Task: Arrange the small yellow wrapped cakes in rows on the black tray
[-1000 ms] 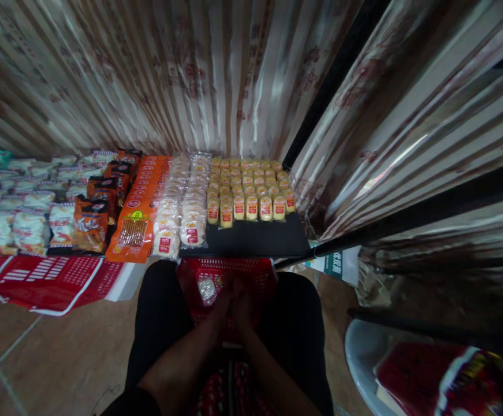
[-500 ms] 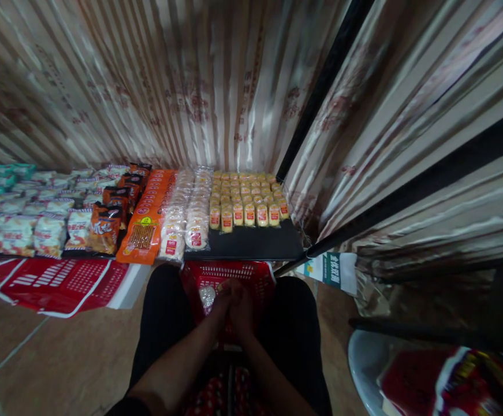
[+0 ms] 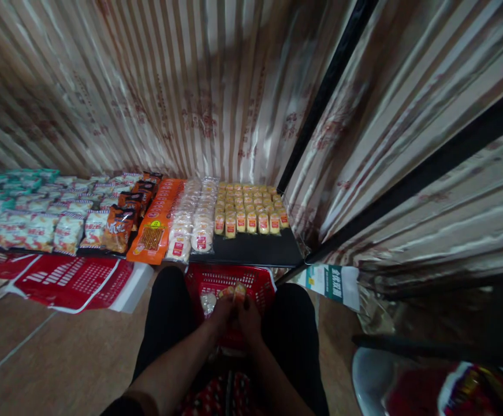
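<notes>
Between my knees stands a red plastic basket [image 3: 260,276] with a perforated wall. Both hands are close together over it. My left hand [image 3: 222,309] is closed on small yellow wrapped snacks, and my right hand [image 3: 250,319] grips a yellow wrapped snack [image 3: 239,292] right beside them. How many packs are between the fingers is unclear. A white wrapped snack [image 3: 208,303] lies in the basket left of my hands. In front, yellow wrapped snacks [image 3: 251,222] of the same look stand in rows on a black shelf [image 3: 255,248].
Along the shelf leftward lie white round wrapped crackers [image 3: 179,242], orange bags [image 3: 151,231], brown bags [image 3: 119,228] and white bags [image 3: 67,231]. A red bag [image 3: 73,283] hangs below. Black posts [image 3: 320,110] and a striped curtain [image 3: 216,86] border the shelf. A pale basin [image 3: 364,375] sits at right.
My clasped hands have parted slightly, and yellow wrapped snacks now show between the fingers. The view has shifted a little, so the shelf appears slightly lower and further right.
</notes>
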